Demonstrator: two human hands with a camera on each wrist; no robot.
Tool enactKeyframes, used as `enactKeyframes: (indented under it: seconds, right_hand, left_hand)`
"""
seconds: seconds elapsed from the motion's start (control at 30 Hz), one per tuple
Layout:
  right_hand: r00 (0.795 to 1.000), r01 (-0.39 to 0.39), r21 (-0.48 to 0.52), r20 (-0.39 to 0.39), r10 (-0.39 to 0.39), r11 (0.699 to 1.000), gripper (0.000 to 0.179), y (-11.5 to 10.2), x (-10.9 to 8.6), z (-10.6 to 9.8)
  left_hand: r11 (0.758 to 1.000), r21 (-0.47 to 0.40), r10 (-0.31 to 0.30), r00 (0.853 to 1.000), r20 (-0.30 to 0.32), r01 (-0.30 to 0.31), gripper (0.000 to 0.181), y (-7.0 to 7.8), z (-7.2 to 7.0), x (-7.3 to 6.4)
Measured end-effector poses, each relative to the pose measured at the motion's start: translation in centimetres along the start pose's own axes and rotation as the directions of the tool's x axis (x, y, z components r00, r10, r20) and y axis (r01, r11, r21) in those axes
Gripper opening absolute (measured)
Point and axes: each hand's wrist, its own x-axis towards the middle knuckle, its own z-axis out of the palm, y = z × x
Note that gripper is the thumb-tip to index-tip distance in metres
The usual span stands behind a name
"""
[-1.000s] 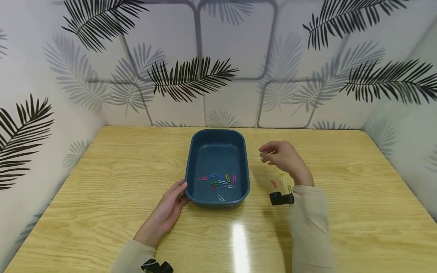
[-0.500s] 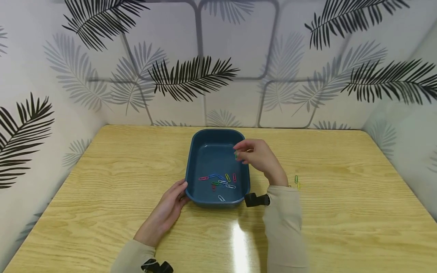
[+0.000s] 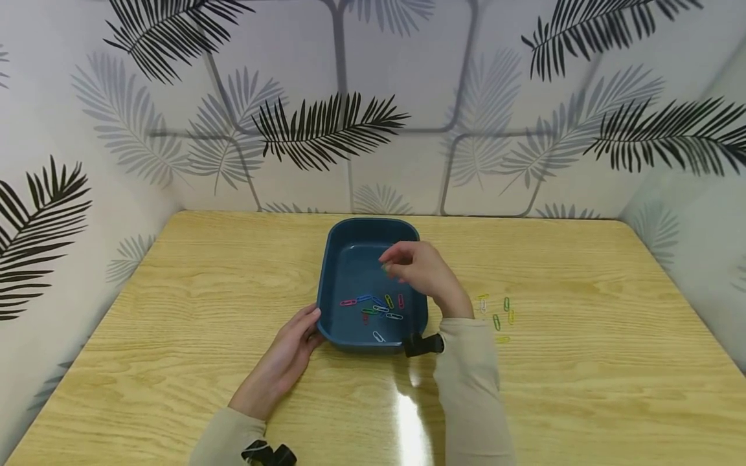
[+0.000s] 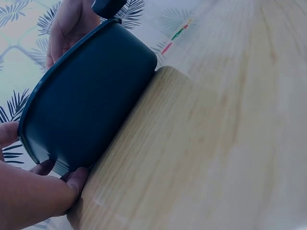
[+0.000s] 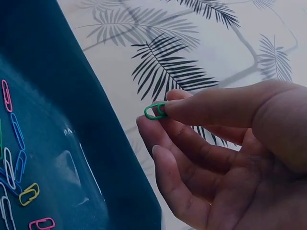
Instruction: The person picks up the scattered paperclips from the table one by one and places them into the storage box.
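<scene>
A dark blue rectangular tray [image 3: 329, 259] stands on the table with several coloured paper clips [image 3: 381, 309] scattered over its near half. My left hand [image 3: 288, 353] holds the tray at its near left corner, thumb on the rim and fingers low against the wall, as the left wrist view shows. Over the tray's right part, above its floor, is my right hand [image 3: 425, 272]. It pinches a green paper clip [image 5: 155, 111] between thumb and fingertips; one loop sticks out in the right wrist view.
To the right of the tray lie several loose paper clips [image 3: 497, 322], yellow, green and white, on the wooden table [image 3: 583, 362]. A wall covering with a leaf pattern [image 3: 402, 168] rises behind the table's far edge.
My right hand has moved left from over the loose clips on the table to over the tray, carrying the green paper clip. My left hand and the tray have stayed in place.
</scene>
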Motion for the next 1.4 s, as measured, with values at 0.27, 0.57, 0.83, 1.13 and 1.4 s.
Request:
enactKeyframes:
  seconds: [0.27,0.57,0.83,1.13,1.4]
  right_hand:
    - [0.999,0.034,-0.009,0.003,-0.034,0.999,0.01,-0.03,0.01,0.4]
    - [0.998,0.056,-0.027,0.02,-0.056,0.998,0.009,-0.18,0.17,0.43]
    - [0.998,0.041,-0.034,0.04,-0.04,0.999,0.016,-0.11,0.36,0.57]
    - [0.996,0.049,-0.037,0.074,-0.046,0.998,0.025,-0.03,0.56,0.73]
    - [0.995,0.062,-0.035,0.087,-0.058,0.997,0.027,0.02,0.64,0.92]
  left_hand:
    - [1.0,0.019,-0.007,1.0,0.008,0.007,0.05,-0.02,-0.05,-0.12]
    - [1.0,0.016,-0.004,1.0,0.01,0.004,0.049,0.01,-0.1,-0.08]
    - [1.0,0.007,0.009,1.0,0.002,-0.009,0.049,-0.08,-0.09,-0.02]
    - [1.0,0.007,0.016,1.0,-0.003,-0.016,0.048,-0.02,0.01,-0.04]
    - [1.0,0.003,0.017,1.0,-0.007,-0.017,0.048,-0.05,-0.01,-0.06]
